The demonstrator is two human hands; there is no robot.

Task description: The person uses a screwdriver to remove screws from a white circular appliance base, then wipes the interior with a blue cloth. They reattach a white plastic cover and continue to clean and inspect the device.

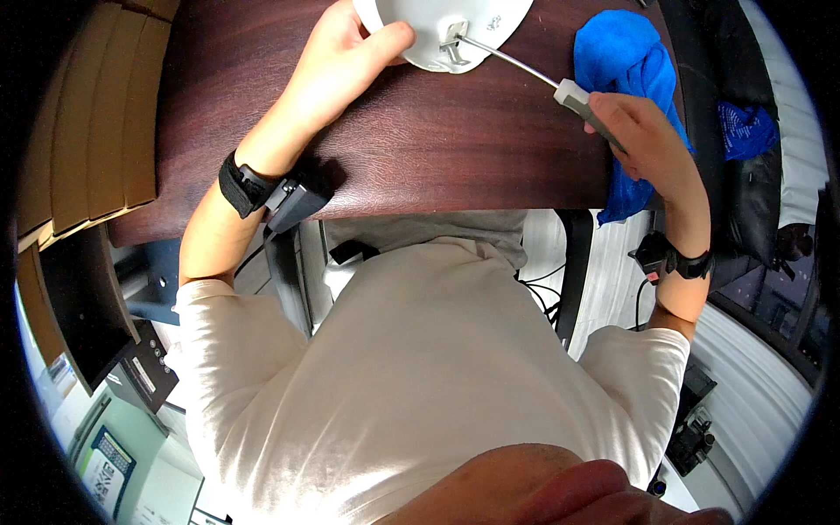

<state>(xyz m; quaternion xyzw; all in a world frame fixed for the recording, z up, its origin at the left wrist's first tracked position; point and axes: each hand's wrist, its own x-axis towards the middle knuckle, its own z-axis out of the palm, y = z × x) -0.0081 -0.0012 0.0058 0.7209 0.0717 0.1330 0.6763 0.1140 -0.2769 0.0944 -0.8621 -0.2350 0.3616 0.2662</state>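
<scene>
White curved shell (429,22), smooth-surfaced and cut off by the upper edge of the view, held over the dark reddish-brown wood-grain table (490,149); cannot tell whether resting on it or lifted just above. On the near part of the shell, a small silvery metal bracket (455,38) with a short piece jutting toward the near rim. Left hand (343,63) clamped on the shell's left rim, thumb along the visible face, other fingers mostly hidden behind. Right hand (643,140) wrapped around the grey-and-white handle of a slim screwdriver (573,98), with a long steel shaft slanting up and leftward to the bracket. Tip right at the bracket, too small to tell how seated. Hands well apart, on either side of the shaft. Behind and beneath the right hand, a crumpled bright blue cloth (617,52), draped over the table's right edge. Around the left wrist, a black strap (241,185) bearing a dark boxy device (297,207); around the right, a similar black band (691,264). Along the table's left side, a row of brown cardboard boxes (96,122). Below the table's near edge, thin black cables (547,302) near a dark upright bar (574,271).
</scene>
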